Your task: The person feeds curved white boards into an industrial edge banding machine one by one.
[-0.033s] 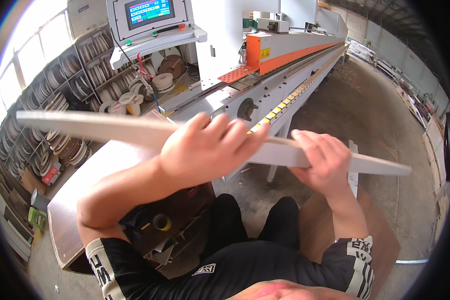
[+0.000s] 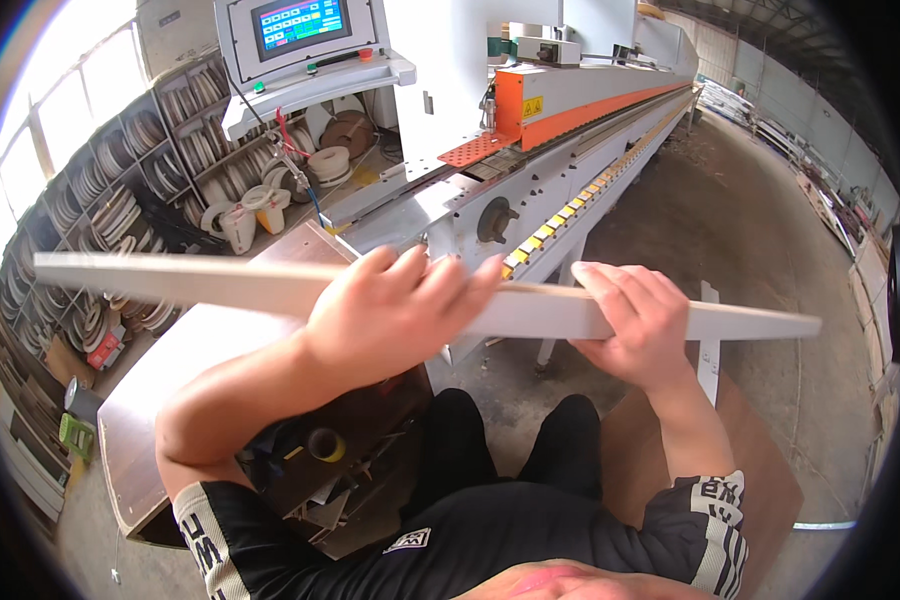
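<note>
A long, narrow board [image 2: 545,311] with white faces and a pale raw edge is held crosswise in front of me, above my knees. My right hand [image 2: 642,325] grips it right of the middle, thumb on the near side and fingers over the upper edge. Left of that, my left hand [image 2: 395,310] lies across the upper edge with its fingers bent over it; the hand is somewhat blurred and its thumb is hidden. Both ends of the board stick out past my hands.
Ahead stands a long grey machine with an orange guard [image 2: 508,105] and a yellow-marked roller rail [image 2: 570,208]. A control panel [image 2: 315,65] is at upper left. Brown-topped tables [image 2: 155,430] flank me. Shelves of banding rolls [image 2: 95,170] and white buckets [image 2: 238,228] stand left.
My left hand has shifted slightly left and down along the board. The board's left end has dropped a little and its right end has risen a little. My right hand keeps its grip.
</note>
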Demonstrator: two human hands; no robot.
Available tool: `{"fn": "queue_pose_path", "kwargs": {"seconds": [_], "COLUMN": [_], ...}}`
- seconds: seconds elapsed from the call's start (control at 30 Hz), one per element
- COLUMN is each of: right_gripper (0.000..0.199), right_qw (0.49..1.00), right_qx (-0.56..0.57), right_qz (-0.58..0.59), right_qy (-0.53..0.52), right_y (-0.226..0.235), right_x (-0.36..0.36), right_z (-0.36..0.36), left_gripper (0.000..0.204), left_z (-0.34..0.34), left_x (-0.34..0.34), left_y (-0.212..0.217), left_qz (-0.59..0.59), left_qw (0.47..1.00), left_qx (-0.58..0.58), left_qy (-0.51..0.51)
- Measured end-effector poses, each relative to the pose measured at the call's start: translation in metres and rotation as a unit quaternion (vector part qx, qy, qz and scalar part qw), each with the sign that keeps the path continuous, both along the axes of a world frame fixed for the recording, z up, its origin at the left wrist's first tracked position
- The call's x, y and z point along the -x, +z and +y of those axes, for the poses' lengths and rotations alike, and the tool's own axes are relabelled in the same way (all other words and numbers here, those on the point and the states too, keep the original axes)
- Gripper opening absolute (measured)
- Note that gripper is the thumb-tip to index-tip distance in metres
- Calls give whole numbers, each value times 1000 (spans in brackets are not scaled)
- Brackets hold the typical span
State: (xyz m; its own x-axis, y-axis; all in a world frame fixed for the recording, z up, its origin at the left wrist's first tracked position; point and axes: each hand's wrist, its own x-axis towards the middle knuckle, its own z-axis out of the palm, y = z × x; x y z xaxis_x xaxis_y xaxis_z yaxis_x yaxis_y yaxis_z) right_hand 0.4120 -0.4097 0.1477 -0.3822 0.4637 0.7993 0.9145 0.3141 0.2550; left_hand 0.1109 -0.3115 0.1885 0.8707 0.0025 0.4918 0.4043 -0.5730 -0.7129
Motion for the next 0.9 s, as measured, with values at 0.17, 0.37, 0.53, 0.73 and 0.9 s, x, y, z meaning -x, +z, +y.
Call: {"fn": "queue_pose_path", "kwargs": {"seconds": [0.17,0.37,0.53,0.73,0.9], "right_gripper": [48,50,40,35,61], "right_qw": [998,991,999,988,980], "right_qx": [17,-19,9,25,96], "right_qz": [5,85,25,65,70], "right_qy": [-62,-102,-32,138,162], "right_y": [-57,-90,-85,-74,-80], "right_x": [-67,-185,-142,18,83], "right_z": [49,119,192,242,274], "left_gripper": [71,81,87,83,65], "left_z": [4,-3,-20,18,47], "left_x": [94,204,216,176,211], "left_y": [-31,-85,-83,-91,-106], "left_qz": [-7,-25,-111,-132,-134], "left_qw": [951,883,851,878,893], "left_qx": [288,413,436,389,338], "left_qy": [112,222,272,244,264]}}
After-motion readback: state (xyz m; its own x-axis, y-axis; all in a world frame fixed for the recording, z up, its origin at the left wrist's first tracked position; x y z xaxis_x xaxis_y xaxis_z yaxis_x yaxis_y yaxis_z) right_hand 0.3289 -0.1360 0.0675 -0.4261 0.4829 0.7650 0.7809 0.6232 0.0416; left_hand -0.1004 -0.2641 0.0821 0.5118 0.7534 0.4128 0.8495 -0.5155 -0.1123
